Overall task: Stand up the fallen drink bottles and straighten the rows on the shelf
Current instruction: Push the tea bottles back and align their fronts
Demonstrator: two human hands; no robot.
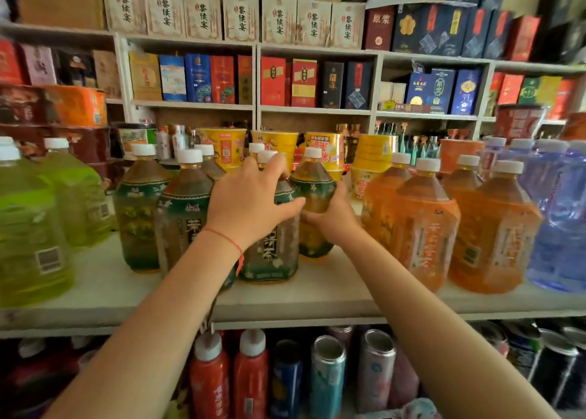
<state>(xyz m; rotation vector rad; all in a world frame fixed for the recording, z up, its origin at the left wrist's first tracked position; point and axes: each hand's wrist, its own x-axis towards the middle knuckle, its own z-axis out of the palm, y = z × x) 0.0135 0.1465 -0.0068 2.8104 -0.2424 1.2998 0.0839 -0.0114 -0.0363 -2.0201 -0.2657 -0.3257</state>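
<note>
Where the wall of shelving [317,111] fills the room behind, the top tier carries a row of pale cartons [241,19] printed with three vertical black characters, 黎侯宴; beside them a dark red box [379,27] reads 原浆. Below those, red, blue and black gift boxes stand in their bays, writing too small to read.

Main shelf board [104,291], front row, all upright: yellow-green bottles [35,228] far left, dark green tea bottles [184,215] centre, orange tea bottles [425,225] right of centre, clear blue-tinted water bottles [558,215] far right. White caps throughout. Behind them, yellow cup noodle tubs [223,147].

Centre front green-label bottle [272,253]: label ends in 茶, other characters blurred. Left hand [250,206] lies over its shoulder, fingers spread and curled round the neck, thumb pointing right. Thin red string at that wrist.

Just behind and right, a second green-label bottle [314,203], amber liquid, upright. Right hand [333,219] cups its lower right side, fingers wrapped behind, out of view. The two hands nearly touch at the thumbs.

Lower shelf: red bottles [231,377], capless metal cans [328,374], labels unreadable
</note>
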